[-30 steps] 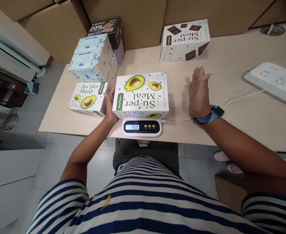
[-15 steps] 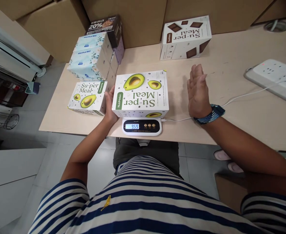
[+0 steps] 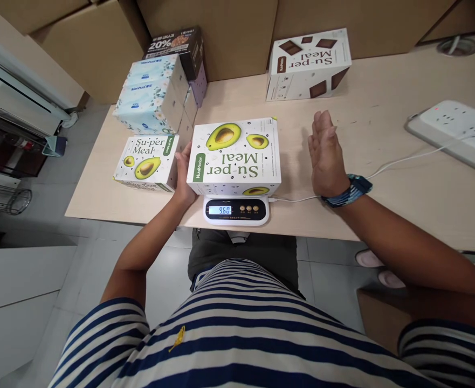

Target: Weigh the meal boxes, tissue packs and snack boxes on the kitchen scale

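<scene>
A white Su-per Meal box with avocado pictures [image 3: 237,151] lies on a digital scale [image 3: 237,213], its print upside down from where I look. The scale's lit display appears to read 9.60. Along the box's left side is my left hand [image 3: 184,178], fingers extended and partly hidden behind the box's edge, not wrapped round it. A second avocado box [image 3: 148,161] sits just left of that hand. Apart from the box, to its right, my right hand [image 3: 327,156] is held open with the palm turned left, touching no box.
Tissue packs [image 3: 152,94] are stacked at the back left, with a dark box [image 3: 180,48] behind them. A chocolate-picture Su-per Meal box [image 3: 308,64] stands at the back. On the right are a power strip [image 3: 459,126] and a white cable [image 3: 403,161]. Large cardboard boxes [image 3: 208,37] line the rear.
My right hand has shifted slightly left toward the box. The scale's reading has gone from about 9.59 to 9.60. My left hand and the boxes have stayed put.
</scene>
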A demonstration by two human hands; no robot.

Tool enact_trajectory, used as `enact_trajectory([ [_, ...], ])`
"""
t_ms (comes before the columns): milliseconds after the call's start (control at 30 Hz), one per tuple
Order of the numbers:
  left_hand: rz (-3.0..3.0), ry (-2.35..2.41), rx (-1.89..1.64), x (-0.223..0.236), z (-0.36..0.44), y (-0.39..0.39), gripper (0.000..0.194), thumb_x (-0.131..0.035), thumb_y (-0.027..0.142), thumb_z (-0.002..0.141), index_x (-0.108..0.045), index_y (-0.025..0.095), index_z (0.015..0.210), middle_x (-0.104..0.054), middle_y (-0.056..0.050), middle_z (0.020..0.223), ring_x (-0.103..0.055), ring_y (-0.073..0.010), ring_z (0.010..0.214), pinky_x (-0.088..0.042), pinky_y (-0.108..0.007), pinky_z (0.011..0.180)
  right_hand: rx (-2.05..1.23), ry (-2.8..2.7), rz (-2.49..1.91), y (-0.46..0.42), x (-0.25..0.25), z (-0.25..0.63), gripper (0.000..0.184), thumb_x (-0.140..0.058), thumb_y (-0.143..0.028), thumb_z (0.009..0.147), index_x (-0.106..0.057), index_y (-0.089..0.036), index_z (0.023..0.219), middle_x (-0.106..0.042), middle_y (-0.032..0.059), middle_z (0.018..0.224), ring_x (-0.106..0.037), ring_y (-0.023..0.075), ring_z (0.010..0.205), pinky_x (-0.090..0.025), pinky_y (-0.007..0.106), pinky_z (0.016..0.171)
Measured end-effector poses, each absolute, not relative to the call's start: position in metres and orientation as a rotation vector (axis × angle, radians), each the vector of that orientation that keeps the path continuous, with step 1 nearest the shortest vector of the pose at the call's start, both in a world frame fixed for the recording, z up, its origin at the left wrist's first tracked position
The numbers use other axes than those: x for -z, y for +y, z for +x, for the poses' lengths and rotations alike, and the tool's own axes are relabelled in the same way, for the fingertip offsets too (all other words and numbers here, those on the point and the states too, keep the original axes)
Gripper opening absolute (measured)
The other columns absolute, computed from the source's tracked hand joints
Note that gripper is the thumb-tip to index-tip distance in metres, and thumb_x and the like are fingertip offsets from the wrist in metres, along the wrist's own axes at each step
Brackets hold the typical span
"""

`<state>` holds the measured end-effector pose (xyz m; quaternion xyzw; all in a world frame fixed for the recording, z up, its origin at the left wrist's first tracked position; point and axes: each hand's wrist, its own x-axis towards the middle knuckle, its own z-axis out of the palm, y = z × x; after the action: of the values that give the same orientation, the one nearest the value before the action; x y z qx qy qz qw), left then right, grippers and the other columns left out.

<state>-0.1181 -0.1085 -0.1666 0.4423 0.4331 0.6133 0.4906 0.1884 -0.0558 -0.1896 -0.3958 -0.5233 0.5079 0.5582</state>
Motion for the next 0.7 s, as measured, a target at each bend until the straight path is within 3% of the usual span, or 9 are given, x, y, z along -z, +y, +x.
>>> enact_trajectory([
  [100,1.085,1.089,-1.535,0.169,-0.119,-0.112,0.088,-0.047,0.097,0.091,-0.062,0.031,0.148,-0.063,-0.011,0.164,-0.039,-0.0352,0.172,-0.041,-0.057,0.142,-1.205,-1.207,-0.975,-0.053,0.191,0.187,0.076,-0.053,-0.087,0.097,-0.043,-0.05,0.163,-0.023,-0.0196,0.184,-0.009,0.017,0.179,-0.001,0.046,0.152],
  [200,1.009,1.127,-1.616,0.165,-0.125,-0.115,0.09,-0.036,0.096,0.094,-0.06,0.029,0.15,-0.054,-0.011,0.172,-0.039,-0.0347,0.172,-0.039,-0.056,0.143,-1.241,-1.118,-1.1,-0.05,0.187,0.187,0.088,-0.058,-0.092,0.09,-0.042,-0.044,0.163,-0.026,-0.0094,0.185,-0.018,0.0222,0.178,-0.014,0.054,0.151],
  [333,0.878,1.007,-1.326,0.152,-0.145,-0.115,0.091,-0.03,0.092,0.097,-0.067,0.02,0.14,-0.069,-0.019,0.155,-0.047,-0.0419,0.166,-0.046,-0.067,0.136,-1.659,-1.056,-1.17,-0.051,0.17,0.197,0.078,-0.06,-0.09,0.089,-0.064,-0.027,0.136,-0.062,0.0124,0.161,-0.053,0.0335,0.161,-0.045,0.063,0.136],
  [433,0.789,0.953,-1.138,0.145,-0.156,-0.117,0.076,-0.04,0.081,0.102,-0.074,0.018,0.128,-0.08,-0.019,0.135,-0.061,-0.0437,0.155,-0.055,-0.067,0.128,-2.007,-1.028,-1.139,-0.059,0.156,0.21,0.067,-0.055,-0.08,0.098,-0.066,-0.02,0.125,-0.073,0.0202,0.142,-0.073,0.0356,0.137,-0.061,0.067,0.115],
  [567,0.637,0.968,-1.142,0.138,-0.151,-0.132,0.051,-0.057,0.059,0.106,-0.074,0.016,0.126,-0.085,-0.015,0.121,-0.073,-0.0368,0.139,-0.062,-0.054,0.12,-2.186,-0.967,-1.187,-0.071,0.145,0.22,0.053,-0.046,-0.062,0.109,-0.061,-0.02,0.137,-0.077,0.019,0.136,-0.08,0.0285,0.117,-0.071,0.053,0.097],
  [700,0.514,1.049,-1.176,0.131,-0.141,-0.146,0.04,-0.057,0.05,0.108,-0.074,0.019,0.129,-0.086,-0.01,0.11,-0.08,-0.0279,0.116,-0.065,-0.04,0.102,-2.226,-1.008,-1.239,-0.079,0.137,0.215,0.057,-0.039,-0.066,0.111,-0.06,-0.022,0.141,-0.082,0.0166,0.121,-0.082,0.0241,0.103,-0.071,0.038,0.084],
])
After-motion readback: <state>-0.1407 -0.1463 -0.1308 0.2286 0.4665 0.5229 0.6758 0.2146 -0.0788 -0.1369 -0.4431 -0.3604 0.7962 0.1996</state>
